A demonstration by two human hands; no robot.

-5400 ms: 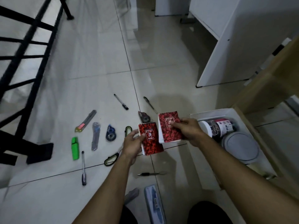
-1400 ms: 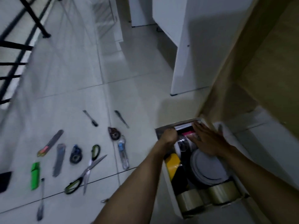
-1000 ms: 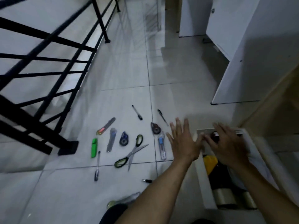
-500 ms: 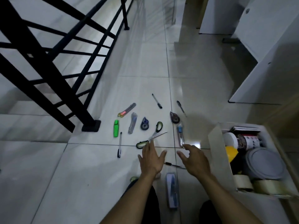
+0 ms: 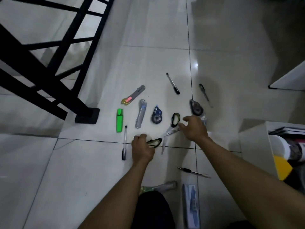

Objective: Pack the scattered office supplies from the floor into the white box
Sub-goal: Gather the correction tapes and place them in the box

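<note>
Two pairs of black-and-green scissors [image 5: 175, 120] lie crossed on the white floor tiles. My left hand [image 5: 142, 148] curls over the lower handle loop [image 5: 155, 142]. My right hand [image 5: 194, 128] hovers with spread fingers over that pair's blade tip, beside the upper handle loop. The white box [image 5: 252, 138] stands at the right edge with a white roll [image 5: 279, 146] and a yellow item [image 5: 280, 166] inside. Scattered around are a green highlighter [image 5: 119, 119], a clear pen [image 5: 124, 142], a grey cutter [image 5: 140, 115] and a blue correction tape [image 5: 156, 115].
Farther off lie a pink-tipped cutter [image 5: 133, 95], a black pen [image 5: 173, 83], another pen [image 5: 204, 94] and a dark correction tape [image 5: 196, 107]. Near my knees are a thin pen [image 5: 194, 172] and a blue packet [image 5: 190, 205]. A black railing post [image 5: 87, 116] stands left.
Both hands left the box, where the red notebooks went, and moved left to the floor. My left hand now closes on a scissors handle; the right reaches over the blades.
</note>
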